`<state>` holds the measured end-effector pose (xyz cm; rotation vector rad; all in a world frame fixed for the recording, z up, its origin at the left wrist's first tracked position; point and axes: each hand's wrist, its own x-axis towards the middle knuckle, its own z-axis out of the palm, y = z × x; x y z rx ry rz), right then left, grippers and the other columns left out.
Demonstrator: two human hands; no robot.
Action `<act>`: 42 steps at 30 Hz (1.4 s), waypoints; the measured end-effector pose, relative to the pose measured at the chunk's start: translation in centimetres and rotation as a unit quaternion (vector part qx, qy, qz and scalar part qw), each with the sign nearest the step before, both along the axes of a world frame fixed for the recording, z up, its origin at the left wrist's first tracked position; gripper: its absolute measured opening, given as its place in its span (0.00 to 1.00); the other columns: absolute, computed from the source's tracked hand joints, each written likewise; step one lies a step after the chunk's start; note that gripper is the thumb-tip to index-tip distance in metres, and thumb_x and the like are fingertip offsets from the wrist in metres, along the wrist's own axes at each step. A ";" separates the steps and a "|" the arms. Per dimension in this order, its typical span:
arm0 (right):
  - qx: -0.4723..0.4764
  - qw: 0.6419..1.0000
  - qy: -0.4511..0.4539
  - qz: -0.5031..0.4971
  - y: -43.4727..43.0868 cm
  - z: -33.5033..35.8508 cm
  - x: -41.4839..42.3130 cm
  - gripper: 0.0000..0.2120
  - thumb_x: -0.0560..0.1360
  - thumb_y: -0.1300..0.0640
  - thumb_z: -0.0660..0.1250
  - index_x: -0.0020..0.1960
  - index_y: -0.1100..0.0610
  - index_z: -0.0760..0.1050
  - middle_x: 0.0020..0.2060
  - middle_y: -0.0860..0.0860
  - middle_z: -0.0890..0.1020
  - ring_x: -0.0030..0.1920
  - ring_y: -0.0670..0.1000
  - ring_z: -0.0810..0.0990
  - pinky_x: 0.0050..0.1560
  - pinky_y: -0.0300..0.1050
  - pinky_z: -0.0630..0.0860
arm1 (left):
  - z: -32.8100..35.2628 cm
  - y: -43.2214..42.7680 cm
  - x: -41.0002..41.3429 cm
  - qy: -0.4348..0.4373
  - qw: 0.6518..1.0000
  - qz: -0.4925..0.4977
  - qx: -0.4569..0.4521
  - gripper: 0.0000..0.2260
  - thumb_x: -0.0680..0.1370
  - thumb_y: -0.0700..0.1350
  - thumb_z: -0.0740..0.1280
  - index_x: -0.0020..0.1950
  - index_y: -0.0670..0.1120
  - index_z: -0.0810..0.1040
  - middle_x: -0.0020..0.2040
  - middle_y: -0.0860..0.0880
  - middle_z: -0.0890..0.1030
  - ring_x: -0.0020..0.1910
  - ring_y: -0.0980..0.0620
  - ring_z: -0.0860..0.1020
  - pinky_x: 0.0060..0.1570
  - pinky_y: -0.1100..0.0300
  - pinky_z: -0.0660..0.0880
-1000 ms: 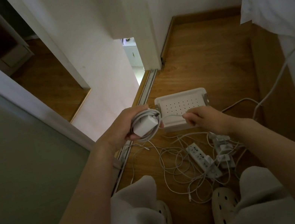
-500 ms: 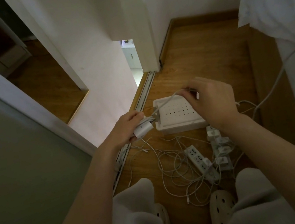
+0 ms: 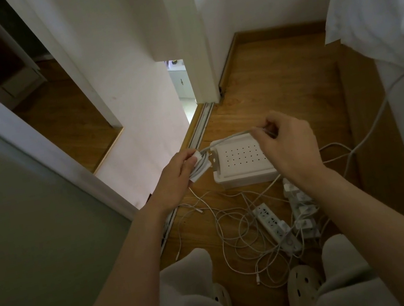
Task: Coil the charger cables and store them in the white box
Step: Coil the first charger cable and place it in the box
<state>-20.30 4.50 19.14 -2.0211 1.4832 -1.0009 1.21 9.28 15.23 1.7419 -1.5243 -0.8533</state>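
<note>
Between left grip (image 3: 175, 175) and right grip (image 3: 289, 145), cable (image 3: 230, 137); seemingly taut

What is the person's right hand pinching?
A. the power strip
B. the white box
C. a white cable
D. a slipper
C: the right hand pinches the white cable, which runs across to the charger gripped in the left hand. The power strip lies on the floor, untouched.

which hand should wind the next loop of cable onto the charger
Likely the right hand: it pinches the free cable over the white box, while the left hand grips the charger and its coil.
</note>
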 end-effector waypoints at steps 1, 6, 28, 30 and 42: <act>0.012 1.000 -0.024 -0.011 -0.3 0.0 -0.2 0.07 0.77 0.53 0.64 0.41 0.54 0.74 0.29 0.42 0.72 0.29 0.39 0.70 0.29 0.30 0.62 | 0.1 0.0 -0.2 0.005 1.000 -0.009 -0.011 0.09 0.82 0.49 0.53 0.60 0.55 0.69 0.54 0.53 0.75 0.48 0.56 0.76 0.38 0.69 0.76; 0.017 0.991 -0.112 -0.072 -1.6 -0.3 -1.5 0.08 0.76 0.53 0.65 0.42 0.57 0.77 0.30 0.46 0.75 0.32 0.45 0.72 0.37 0.48 0.74 | 0.9 -0.3 -1.3 0.035 0.997 0.000 -0.068 0.08 0.82 0.48 0.53 0.57 0.53 0.69 0.49 0.55 0.74 0.44 0.55 0.76 0.36 0.69 0.76; -0.002 0.989 -0.080 0.121 3.0 0.1 1.8 0.03 0.77 0.55 0.64 0.45 0.52 0.75 0.30 0.44 0.74 0.29 0.41 0.71 0.30 0.31 0.68 | -0.1 -1.9 -3.0 -0.100 0.982 0.128 -0.093 0.12 0.83 0.47 0.53 0.61 0.44 0.68 0.57 0.48 0.70 0.51 0.56 0.71 0.35 0.77 0.71; -0.017 0.988 -0.074 0.137 3.8 -0.2 2.5 0.03 0.77 0.56 0.65 0.47 0.54 0.77 0.30 0.42 0.74 0.29 0.42 0.72 0.30 0.30 0.68 | 0.1 -1.9 -3.4 -0.072 0.979 0.167 -0.093 0.12 0.83 0.47 0.53 0.62 0.43 0.66 0.56 0.48 0.67 0.47 0.56 0.71 0.35 0.80 0.69; 0.002 0.985 -0.101 0.143 3.4 0.1 1.8 0.06 0.77 0.56 0.63 0.51 0.53 0.78 0.31 0.44 0.75 0.30 0.42 0.73 0.31 0.34 0.73 | 0.5 -2.4 -4.0 0.021 0.975 0.205 -0.078 0.06 0.83 0.48 0.52 0.55 0.47 0.63 0.55 0.46 0.68 0.45 0.55 0.73 0.38 0.67 0.74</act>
